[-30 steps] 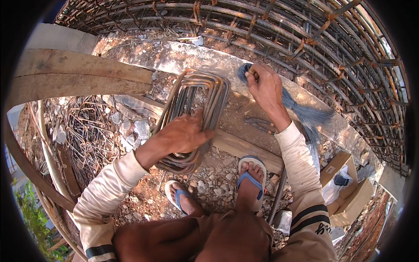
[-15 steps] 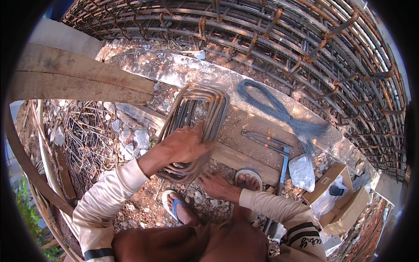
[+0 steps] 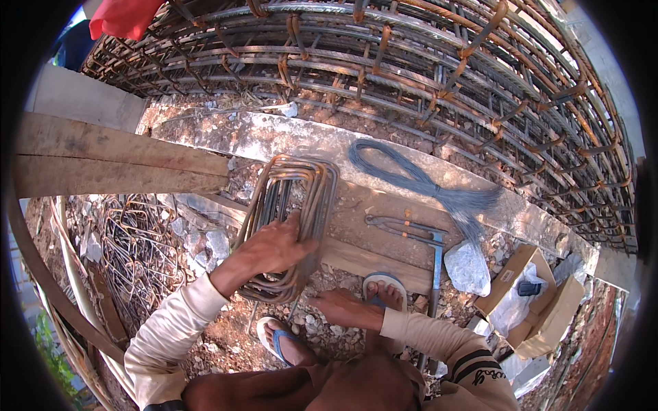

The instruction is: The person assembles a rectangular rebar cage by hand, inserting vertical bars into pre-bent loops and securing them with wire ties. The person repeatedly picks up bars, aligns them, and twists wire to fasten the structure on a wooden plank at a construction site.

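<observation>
A stack of rusty rectangular rebar stirrups [image 3: 321,195] stands in front of me, a little left of centre. My left hand [image 3: 267,248] lies across its middle, with the index finger stretched out and the thumb spread to the right over the bars. The other fingers of that hand are partly hidden. Just off the stack's lower right corner is my right hand [image 3: 346,307], pointing left. Its fingertips are blurred, and whether they touch a bar does not show. To the right, pincers [image 3: 404,225] with long handles lie on the ground.
Tie wire [image 3: 411,179] lies bundled on the concrete ledge, below a large rebar cage [image 3: 384,55]. A wooden plank [image 3: 377,262] runs under the stack. Loose stirrups [image 3: 140,253] and a thick board [image 3: 116,161] are at left. An opened cardboard box [image 3: 510,281] and a stone [image 3: 467,268] sit right.
The whole view has shifted, so the stack and tools appear lower and further left. A red cloth has come in at the top left. My left hand stays on the stack.
</observation>
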Motion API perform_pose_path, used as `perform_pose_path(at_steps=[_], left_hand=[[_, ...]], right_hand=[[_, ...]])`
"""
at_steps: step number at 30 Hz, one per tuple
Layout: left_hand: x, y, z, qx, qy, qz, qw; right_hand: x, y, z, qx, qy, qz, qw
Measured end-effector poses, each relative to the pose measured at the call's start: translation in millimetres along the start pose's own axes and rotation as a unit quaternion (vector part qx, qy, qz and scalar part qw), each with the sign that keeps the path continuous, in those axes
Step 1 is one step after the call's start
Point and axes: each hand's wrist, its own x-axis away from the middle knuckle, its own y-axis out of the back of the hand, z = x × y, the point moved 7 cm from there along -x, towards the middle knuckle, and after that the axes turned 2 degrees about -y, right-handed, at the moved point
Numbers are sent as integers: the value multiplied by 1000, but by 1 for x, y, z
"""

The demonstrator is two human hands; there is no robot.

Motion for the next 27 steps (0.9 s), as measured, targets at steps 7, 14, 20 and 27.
perform_pose_path(at_steps=[7, 14, 20, 27], left_hand=[[0, -1, 1, -6, -3, 2, 1000], [-2, -3, 6, 17, -1, -19, 1000], [-9, -6, 13, 22, 1, -18, 1000], [-13, -8, 17, 35, 37, 31, 998]], right_hand=[[220, 177, -24, 51, -202, -200, 957], [242, 186, -69, 31, -250, -290, 923], [143, 150, -138, -43, -233, -302, 923], [51, 139, -167, -107, -178, -408, 889]])
